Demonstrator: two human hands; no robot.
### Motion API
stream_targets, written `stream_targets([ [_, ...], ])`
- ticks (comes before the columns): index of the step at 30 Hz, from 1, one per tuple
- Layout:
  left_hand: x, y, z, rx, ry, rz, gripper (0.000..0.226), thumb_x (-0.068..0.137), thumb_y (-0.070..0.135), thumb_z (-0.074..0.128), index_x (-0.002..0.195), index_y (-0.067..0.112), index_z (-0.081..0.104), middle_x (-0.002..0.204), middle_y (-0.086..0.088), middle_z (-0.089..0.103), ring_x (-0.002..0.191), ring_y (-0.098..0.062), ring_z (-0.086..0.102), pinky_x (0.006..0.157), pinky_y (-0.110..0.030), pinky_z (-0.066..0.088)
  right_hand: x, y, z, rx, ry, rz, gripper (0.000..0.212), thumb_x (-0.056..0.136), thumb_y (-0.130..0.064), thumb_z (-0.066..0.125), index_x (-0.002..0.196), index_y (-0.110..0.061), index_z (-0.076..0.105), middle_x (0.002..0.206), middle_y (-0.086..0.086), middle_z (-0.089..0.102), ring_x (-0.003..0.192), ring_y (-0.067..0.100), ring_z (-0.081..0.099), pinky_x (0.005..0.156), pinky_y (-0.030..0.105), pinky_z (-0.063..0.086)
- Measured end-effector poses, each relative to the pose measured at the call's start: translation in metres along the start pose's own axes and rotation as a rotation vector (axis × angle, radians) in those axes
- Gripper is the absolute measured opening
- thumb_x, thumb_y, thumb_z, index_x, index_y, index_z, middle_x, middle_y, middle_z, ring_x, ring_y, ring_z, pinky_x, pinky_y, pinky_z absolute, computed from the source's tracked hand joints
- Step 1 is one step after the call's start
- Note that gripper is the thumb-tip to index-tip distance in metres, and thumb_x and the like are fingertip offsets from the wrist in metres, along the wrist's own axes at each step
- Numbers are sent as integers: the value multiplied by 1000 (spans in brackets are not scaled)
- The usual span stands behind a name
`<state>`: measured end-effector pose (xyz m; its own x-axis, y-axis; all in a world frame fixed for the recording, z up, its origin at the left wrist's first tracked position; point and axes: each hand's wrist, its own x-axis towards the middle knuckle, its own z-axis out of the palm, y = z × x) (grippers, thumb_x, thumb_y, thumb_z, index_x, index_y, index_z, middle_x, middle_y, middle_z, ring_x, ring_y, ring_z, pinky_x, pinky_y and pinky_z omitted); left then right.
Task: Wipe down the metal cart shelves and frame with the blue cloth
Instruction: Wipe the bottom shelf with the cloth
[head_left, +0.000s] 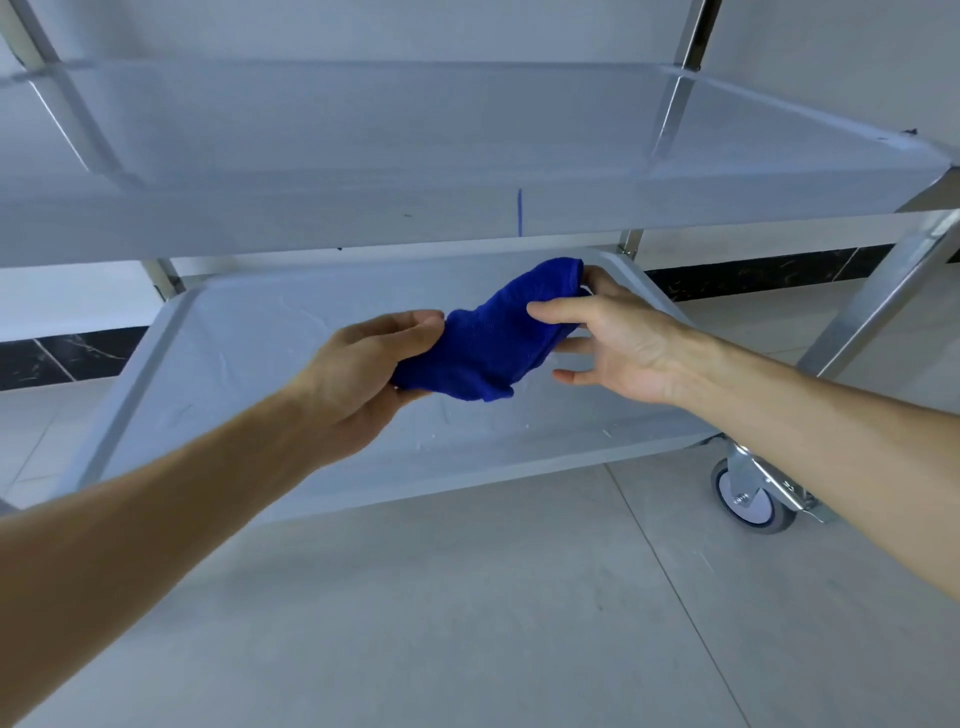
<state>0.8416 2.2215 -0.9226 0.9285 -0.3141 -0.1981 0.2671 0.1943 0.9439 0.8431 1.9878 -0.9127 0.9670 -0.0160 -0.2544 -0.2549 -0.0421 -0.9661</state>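
While held between both hands above the lower shelf (249, 338) of the metal cart (878, 296), blue cloth (483, 343): bunched and folded, clear of the shelf surface, just under the front lip of the upper shelf (363, 150).

Head view, item by item:

- Left hand (363, 374): fingers and thumb curled round the near, lower end of the cloth, gripping it; forearm entering from the bottom left corner.
- Right hand (618, 343): thumb laid across the top of the cloth, index finger behind its far end, pinching it; remaining fingers spread loosely below, not touching the cloth.
- Lower shelf: tray-shaped with raised rim, pale and dull, faint streaks and scuffs across its surface.
- Upper shelf: same tray shape, a thin blue vertical mark (519, 210) on its front edge, directly above the cloth.
- Frame: shiny metal uprights at the corners, one slanting down at the right edge.
- Caster wheel (753, 499): grey tyre, metal bracket, below the right end of the lower shelf, standing on the floor.
- Floor (467, 597): large pale grey tiles.
- Wall behind: light, with dark marbled skirting (67, 358) along its base.
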Motion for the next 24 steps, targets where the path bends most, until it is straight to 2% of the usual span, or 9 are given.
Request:
stream_targets([
  [4,10,5,-6,69,119,142,29,85,-5,67,105,16,68,100,-8,75,86,-18,70,75,-22,54,6,10,-7,-185,-7,-56,44,80,-16,79,112,-31,53,125,-6,62,115,16,61,96,44,49],
  [6,11,2,-10,282,111,227,36,82,-10,67,100,21,69,100,-4,75,86,-15,69,74,-20,53,5,22,-12,-384,-39,-30,41,76,-17,80,102,-30,52,118,-8,64,110,14,59,88,36,48],
  [9,8,-9,-13,751,-22,318,47,76,-15,64,95,27,68,96,2,74,90,-9,71,79,-26,57,-4,31,-18,-578,-183,38,51,79,-21,82,118,-32,51,115,-11,68,108,12,63,84,27,46],
  [11,4,-17,-11,896,-133,308,49,75,-16,61,98,27,69,97,5,74,94,-4,70,86,-28,56,-9,29,-14,-695,-219,0,62,79,-33,82,130,-41,47,121,-10,61,112,11,61,90,26,47],
  [14,2,-19,-7,914,-194,322,47,76,-15,61,101,24,69,98,7,74,98,0,68,86,-22,54,-9,22,-3,-801,-204,-169,68,81,-41,79,137,-52,42,136,-11,47,124,10,46,99,27,40],
  [16,2,-15,-6,895,-202,337,46,77,-14,63,100,25,69,98,8,75,98,0,68,82,-16,53,-4,18,2,-859,-233,-260,53,83,-38,77,129,-49,53,130,-17,50,125,6,43,99,25,36],
  [19,2,-12,-10,890,-198,333,46,78,-12,66,98,29,68,96,13,75,95,0,69,77,-12,52,4,15,6,-987,-228,-270,29,86,-35,74,112,-40,63,119,-20,55,125,7,46,97,27,38],
  [21,1,-12,-14,896,-192,321,44,79,-8,69,99,31,67,98,14,74,93,0,70,78,-14,54,9,16,7,-1039,-242,-261,28,86,-34,74,111,-37,61,127,-10,56,127,10,48,101,31,42],
  [24,3,-12,-25,1030,-190,263,39,79,9,76,103,37,64,101,16,72,90,2,69,77,-16,55,11,15,6,-1108,-315,-271,35,87,-27,72,117,-37,58,125,-13,58,122,12,51,102,38,45],
])
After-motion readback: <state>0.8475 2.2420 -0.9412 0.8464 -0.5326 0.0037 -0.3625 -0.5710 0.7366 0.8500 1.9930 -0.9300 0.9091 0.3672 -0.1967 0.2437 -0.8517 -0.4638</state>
